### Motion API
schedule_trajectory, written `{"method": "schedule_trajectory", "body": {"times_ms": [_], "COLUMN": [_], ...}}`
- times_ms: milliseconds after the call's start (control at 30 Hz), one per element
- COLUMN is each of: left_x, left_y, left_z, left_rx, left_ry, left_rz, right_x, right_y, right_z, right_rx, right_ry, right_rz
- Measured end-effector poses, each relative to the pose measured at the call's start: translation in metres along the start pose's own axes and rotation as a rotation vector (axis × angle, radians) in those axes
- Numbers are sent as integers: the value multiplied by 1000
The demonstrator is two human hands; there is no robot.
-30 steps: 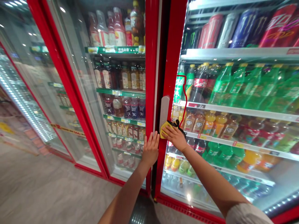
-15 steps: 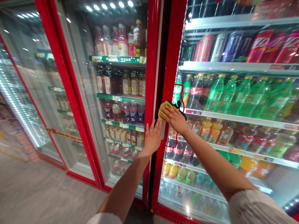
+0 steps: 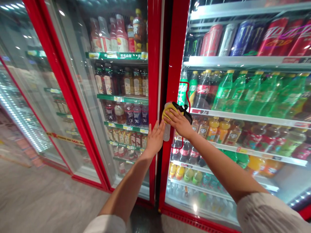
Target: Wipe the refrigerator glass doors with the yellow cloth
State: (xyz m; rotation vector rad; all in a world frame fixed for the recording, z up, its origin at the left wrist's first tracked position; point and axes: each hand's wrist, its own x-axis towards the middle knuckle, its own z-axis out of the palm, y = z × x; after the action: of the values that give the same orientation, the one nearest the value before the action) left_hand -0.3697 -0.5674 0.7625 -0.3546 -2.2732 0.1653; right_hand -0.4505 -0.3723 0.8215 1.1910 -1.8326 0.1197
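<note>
My right hand [image 3: 179,123] presses a yellow cloth [image 3: 168,111] with a dark edge against the upper part of a pale handle plate [image 3: 166,133]. The plate sits on the red frame of the right-hand drinks fridge door. A black strip and loop of the cloth stick out past my knuckles. My left hand [image 3: 155,139] is open, fingers spread and pointing up, just left of the plate by the red frame edge [image 3: 152,94] of the neighbouring fridge. Whether its fingertips touch the frame or the plate, I cannot tell.
Behind the right glass door, shelves hold cans [image 3: 243,38], green bottles [image 3: 225,94] and other drinks. More bottles [image 3: 121,35] stand in the left fridge. A red outline [image 3: 188,94] marks the right glass. Grey floor [image 3: 48,200] lies at lower left.
Both hands and the cloth appear slightly further left and higher, along with the shifted view. The cloth stays on the upper handle plate, and my left hand stays open beside it.
</note>
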Motion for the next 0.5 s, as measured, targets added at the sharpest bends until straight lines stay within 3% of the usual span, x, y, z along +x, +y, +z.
{"method": "schedule_trajectory", "body": {"times_ms": [267,500], "left_x": [-52,-93], "left_y": [1,13], "left_z": [34,54], "left_rx": [-16,-21], "left_ry": [-97,-139], "left_rz": [57,21], "right_x": [-49,-86], "right_y": [-33,-57], "right_z": [39,67], "right_rx": [71,105], "right_ry": [-70,-146], "right_rz": [48,40]}}
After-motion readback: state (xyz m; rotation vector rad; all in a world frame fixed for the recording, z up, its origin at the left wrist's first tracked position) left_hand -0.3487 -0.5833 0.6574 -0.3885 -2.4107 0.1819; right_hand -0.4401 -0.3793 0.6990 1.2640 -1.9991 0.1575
